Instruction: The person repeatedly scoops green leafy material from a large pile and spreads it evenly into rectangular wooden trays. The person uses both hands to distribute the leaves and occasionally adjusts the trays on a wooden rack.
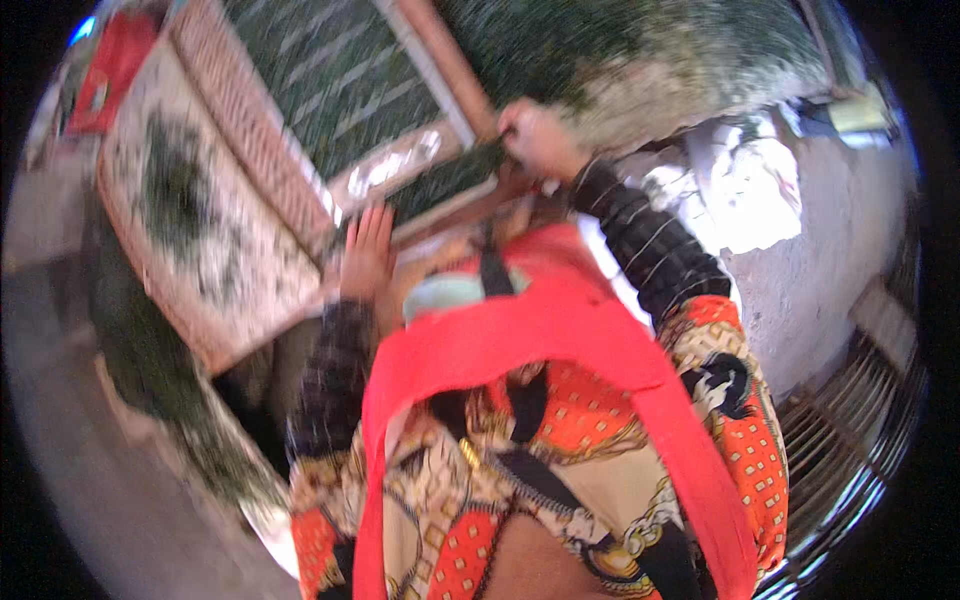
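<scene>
My left hand (366, 255) lies with fingers stretched out at the near left corner of a worn wooden frame (450, 142), holding nothing that I can see. My right hand (541, 139) is curled at the frame's near right corner. Motion blur hides whether it grips the frame's edge or something small and dark. Inside the frame is a dark green panel (345, 75) crossed by pale slanting streaks. Between my hands runs a brown bar (465, 206) along the near side. A pale green rounded thing (442, 295) shows just beyond my red apron (525, 322).
Left of the frame stands a pale, dark-stained casing (217, 225) with a ribbed strip (232, 112). Dark green fuzzy matter (540, 45) covers the surface beyond. White sheet-like material (750, 187) lies at right, near a grille of metal bars (840, 427). A red object (112, 71) is far left.
</scene>
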### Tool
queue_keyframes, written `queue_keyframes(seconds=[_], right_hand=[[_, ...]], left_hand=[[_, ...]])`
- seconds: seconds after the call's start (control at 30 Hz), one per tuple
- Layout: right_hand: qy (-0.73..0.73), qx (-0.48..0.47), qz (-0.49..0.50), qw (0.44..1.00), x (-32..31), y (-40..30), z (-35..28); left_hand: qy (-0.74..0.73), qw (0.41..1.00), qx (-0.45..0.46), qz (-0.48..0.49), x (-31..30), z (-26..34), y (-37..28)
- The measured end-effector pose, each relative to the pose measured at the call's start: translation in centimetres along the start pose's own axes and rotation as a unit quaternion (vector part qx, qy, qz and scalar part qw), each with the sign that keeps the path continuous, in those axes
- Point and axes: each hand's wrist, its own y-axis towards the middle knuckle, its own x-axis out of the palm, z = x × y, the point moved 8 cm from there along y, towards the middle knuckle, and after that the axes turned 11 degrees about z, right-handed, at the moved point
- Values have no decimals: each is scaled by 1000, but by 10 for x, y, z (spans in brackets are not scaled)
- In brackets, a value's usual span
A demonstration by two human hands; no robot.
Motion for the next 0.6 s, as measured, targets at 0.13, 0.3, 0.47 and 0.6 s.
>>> queue_keyframes(seconds=[0.13, 0.3, 0.47, 0.6], right_hand=[[-27, 36, -60, 997, -3, 0, 34], [21, 152, 35, 988, -87, 13, 67], [-177, 145, 149, 962, -170, 23, 160], [-242, 125, 153, 950, -185, 69, 150]], left_hand=[[-71, 996, -50, -11, 1, 6, -6], [-156, 984, -70, 49, -3, 40, 12], [-97, 990, -98, 21, 14, 41, 26], [-90, 990, -108, 11, 15, 38, 16]])
